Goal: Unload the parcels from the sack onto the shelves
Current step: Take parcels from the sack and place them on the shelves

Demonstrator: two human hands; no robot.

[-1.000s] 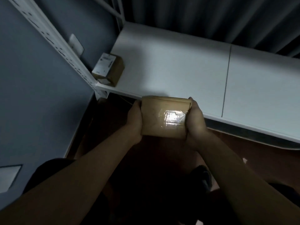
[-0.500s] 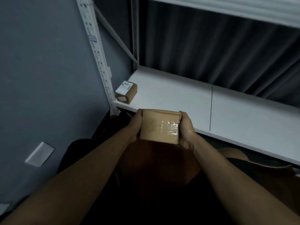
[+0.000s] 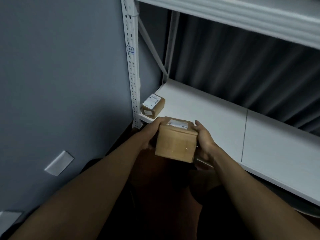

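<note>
Partly hidden hands (image 3: 174, 137), gripped parcel (image 3: 176, 144)

Both bare forearms reach forward from the bottom corners and draw together at the middle. The left hand (image 3: 150, 135) grips the left side of a box (image 3: 175, 142), fingers curled around it. The right hand (image 3: 204, 140) clasps the right side, thumb pointing up.

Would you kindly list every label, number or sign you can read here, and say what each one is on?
Tag on the white shelf upright: perhaps "1-1", too blurred to confirm.
Shipping label on the held cardboard parcel: too blurred to read.
Shipping labels on the small parcel on the lower shelf: too small to read.
</note>
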